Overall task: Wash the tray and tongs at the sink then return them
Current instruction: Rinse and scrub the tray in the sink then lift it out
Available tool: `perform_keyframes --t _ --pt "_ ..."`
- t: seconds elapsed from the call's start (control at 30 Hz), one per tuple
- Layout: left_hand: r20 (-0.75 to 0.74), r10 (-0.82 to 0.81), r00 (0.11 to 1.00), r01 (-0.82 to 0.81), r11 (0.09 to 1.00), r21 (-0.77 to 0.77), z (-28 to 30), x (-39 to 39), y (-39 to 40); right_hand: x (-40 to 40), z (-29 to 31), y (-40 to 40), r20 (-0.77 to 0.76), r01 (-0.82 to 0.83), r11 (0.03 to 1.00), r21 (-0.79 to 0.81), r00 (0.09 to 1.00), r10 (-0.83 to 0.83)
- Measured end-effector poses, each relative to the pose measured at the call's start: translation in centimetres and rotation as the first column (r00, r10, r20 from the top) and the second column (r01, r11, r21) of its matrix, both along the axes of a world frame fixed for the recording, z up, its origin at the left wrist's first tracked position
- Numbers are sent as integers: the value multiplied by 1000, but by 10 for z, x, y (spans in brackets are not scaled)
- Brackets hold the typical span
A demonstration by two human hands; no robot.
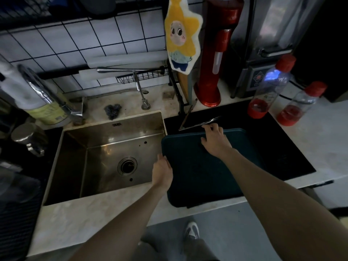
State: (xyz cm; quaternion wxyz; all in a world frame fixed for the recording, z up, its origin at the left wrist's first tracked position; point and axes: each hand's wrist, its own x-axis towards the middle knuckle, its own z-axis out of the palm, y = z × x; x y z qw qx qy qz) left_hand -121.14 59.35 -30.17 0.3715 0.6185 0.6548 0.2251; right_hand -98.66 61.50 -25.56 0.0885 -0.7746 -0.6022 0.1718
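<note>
A dark teal tray (197,172) lies on the counter to the right of the steel sink (105,153), partly over a black mat. My left hand (162,170) grips the tray's left edge. My right hand (214,138) holds the tray's far edge, fingers curled over the rim. Metal tongs (199,123) lie on the black mat just beyond the tray, touching or almost touching my right fingertips. The sink basin holds nothing but its drain.
A chrome tap (49,95) stands at the sink's back left and a thin spout (140,91) behind it. Two red-capped clear bottles (269,87) (299,104) and a red soda maker (216,53) occupy the right counter. A steel pot (28,136) sits left.
</note>
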Motion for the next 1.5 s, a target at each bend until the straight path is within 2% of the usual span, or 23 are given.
perform_keyframes --t 0.23,0.37,0.67,0.8,0.87,1.17,1.5 --pt "-39 -63 997 67 992 104 13 -59 14 -50 9 6 37 -41 999 34 999 40" --pt "-139 -74 988 88 991 98 21 -110 20 -95 18 13 57 -86 995 49 995 83" --pt "-94 92 991 -75 983 165 34 -253 32 -213 37 42 126 -228 974 -1 966 226" --pt "-41 133 990 -124 977 173 49 -308 39 -266 41 61 132 -316 948 27 942 310" --pt "-60 174 983 -161 971 177 53 -331 46 -290 42 69 125 -346 937 47 933 338" --pt "-50 269 962 -254 946 200 53 -379 70 -332 48 102 147 -407 913 26 905 399" --pt "-60 296 953 -281 942 186 41 -379 106 -337 31 168 132 -457 889 -13 881 455"
